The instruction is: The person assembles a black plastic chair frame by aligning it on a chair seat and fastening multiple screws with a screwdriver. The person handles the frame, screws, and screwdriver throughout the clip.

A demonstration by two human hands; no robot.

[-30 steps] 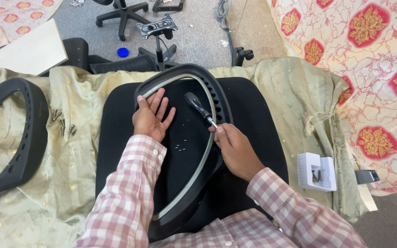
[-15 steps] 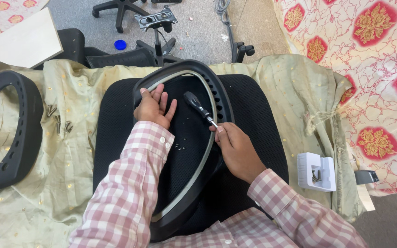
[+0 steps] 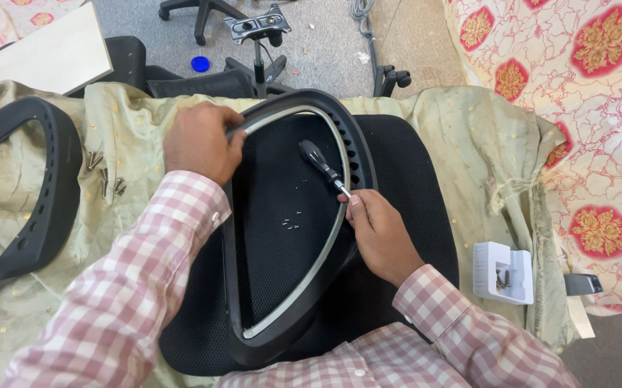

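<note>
Item 1, landmark: black chair frame, curved plastic loop w/ pale inner strip, lying on a black mesh seat cushion over green cloth.

Item 2: my left hand, at frame's upper-left bend, fingers curled tight round the rim there.

Item 3: my right hand, at frame's right side, fingers closed on the metal shaft of a screwdriver; black handle points up-left, inside the loop.

Item 4: small screws, loose on mesh inside frame, just left of right hand.

Item 5: second black frame, well left of item 1, on cloth; bolts between the two.

Item 6: white box, right of frame, near cloth edge.

Item 7: chair base, on floor beyond frame.
</note>
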